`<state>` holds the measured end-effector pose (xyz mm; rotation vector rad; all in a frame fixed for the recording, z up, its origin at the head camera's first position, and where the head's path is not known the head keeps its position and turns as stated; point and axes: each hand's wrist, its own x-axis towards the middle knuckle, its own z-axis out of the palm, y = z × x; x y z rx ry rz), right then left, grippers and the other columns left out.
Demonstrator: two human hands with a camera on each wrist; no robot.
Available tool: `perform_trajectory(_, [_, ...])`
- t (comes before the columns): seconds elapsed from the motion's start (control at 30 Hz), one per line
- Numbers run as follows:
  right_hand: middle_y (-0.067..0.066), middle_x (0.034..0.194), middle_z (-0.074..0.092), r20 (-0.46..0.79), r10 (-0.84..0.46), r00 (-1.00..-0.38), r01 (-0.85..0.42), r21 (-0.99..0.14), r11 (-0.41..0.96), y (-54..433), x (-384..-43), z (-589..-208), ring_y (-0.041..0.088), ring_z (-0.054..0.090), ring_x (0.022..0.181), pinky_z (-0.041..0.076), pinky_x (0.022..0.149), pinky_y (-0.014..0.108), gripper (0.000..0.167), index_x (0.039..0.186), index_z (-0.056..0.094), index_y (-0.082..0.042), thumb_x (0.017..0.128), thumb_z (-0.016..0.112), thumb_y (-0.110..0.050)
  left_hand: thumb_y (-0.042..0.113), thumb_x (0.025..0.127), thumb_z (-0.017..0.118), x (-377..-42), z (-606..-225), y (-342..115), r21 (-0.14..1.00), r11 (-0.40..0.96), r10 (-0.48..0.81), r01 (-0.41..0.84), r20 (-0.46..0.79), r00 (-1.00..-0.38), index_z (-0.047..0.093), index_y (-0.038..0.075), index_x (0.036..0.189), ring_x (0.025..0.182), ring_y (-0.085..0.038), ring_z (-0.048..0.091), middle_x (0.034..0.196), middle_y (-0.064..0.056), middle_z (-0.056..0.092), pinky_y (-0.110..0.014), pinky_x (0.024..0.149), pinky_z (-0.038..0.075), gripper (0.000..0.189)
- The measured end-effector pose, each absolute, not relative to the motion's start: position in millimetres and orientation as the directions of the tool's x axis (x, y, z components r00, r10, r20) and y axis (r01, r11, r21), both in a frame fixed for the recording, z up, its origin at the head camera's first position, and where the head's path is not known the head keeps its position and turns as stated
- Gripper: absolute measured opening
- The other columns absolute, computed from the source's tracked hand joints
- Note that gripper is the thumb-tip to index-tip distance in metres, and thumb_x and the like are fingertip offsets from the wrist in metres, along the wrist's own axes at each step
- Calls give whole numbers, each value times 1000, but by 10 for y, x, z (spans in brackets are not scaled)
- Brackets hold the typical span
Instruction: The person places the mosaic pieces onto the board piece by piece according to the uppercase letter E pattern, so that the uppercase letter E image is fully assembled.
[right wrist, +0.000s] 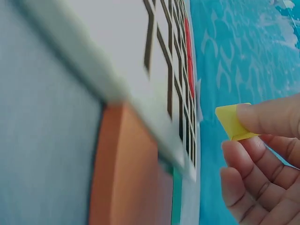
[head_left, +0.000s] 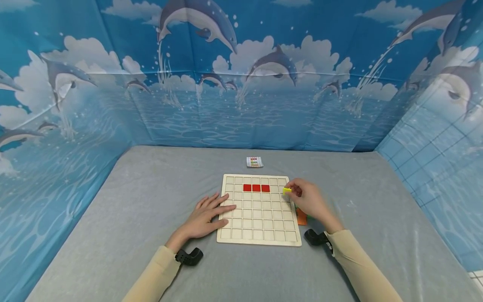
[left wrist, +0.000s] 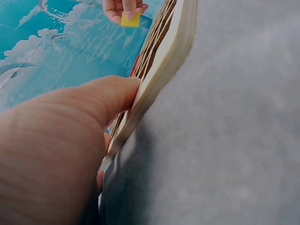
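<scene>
A pale wooden grid board (head_left: 258, 235) lies on the grey cloth, with three red square tiles (head_left: 256, 188) side by side in its second row from the far edge. My left hand (head_left: 205, 216) rests on the board's left edge, fingers spread over the frame and outer squares; its thumb (left wrist: 115, 93) touches the rim in the left wrist view. Above the board's far right part, my right hand (head_left: 311, 201) pinches a yellow square tile (right wrist: 232, 121) between thumb and fingers. The tile is held off the board.
Beyond the board lies a small card (head_left: 254, 162) with a coloured grid pattern. Orange (head_left: 302, 217) and green (right wrist: 176, 194) pieces sit against the board's right side, partly hidden by the right hand. A dolphin-print curtain (head_left: 241, 117) hangs behind the table.
</scene>
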<state>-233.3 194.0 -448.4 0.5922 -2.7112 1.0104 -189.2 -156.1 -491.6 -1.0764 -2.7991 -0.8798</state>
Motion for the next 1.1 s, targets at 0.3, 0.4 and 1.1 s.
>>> perform_trajectory(0.3, [0,79,61,298,-359,-884,-464,-640,612,1652,-2361,-4480,14,58,69,49,63,30,11,91,66,-6,83,73,-3,37,97,53,-1895,-4905,-1571,497,616,610,611,188,-769,49,23,142,141,-34,12,154,-6,26,-56,107,8,47])
perform_trajectory(0.4, [-1,80,62,259,-389,-884,-460,-634,622,1532,-2374,-4472,13,59,72,50,66,30,10,91,66,-7,84,72,-3,36,97,53,-1899,-4909,-1566,497,620,608,608,187,-772,49,23,142,141,-34,12,154,-6,26,-57,107,8,47])
perform_trajectory(1.1, [-4,79,60,156,-446,-881,-430,-658,618,995,-2471,-4514,10,55,71,47,68,29,9,91,67,-10,86,69,-2,40,98,51,-1901,-4908,-1564,494,639,602,590,156,-783,47,27,143,142,-30,11,155,-2,24,-54,108,7,47])
